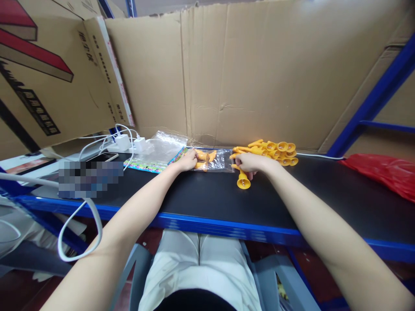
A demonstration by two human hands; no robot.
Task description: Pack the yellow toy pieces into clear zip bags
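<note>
My right hand point(249, 163) is closed around a yellow toy bell point(243, 181), whose flared mouth faces me; its orange handle end shows at the fingers. Beside it, on the left, lies a clear plastic bag point(223, 160) with orange and yellow pieces point(207, 158) inside. My left hand point(188, 160) presses its closed fingers on the bag's left end, where a colourful printed card shows. Just behind my right hand is a pile of yellow bells point(280, 151) with orange handles, mouths toward me.
More clear bags with printed cards point(145, 166) lie left of my left hand. Beyond them are white chargers point(122, 142), cables and a phone point(102, 157). A cardboard wall point(259, 73) closes off the back of the black tabletop point(201, 194). A red plastic bag point(384, 172) sits at right.
</note>
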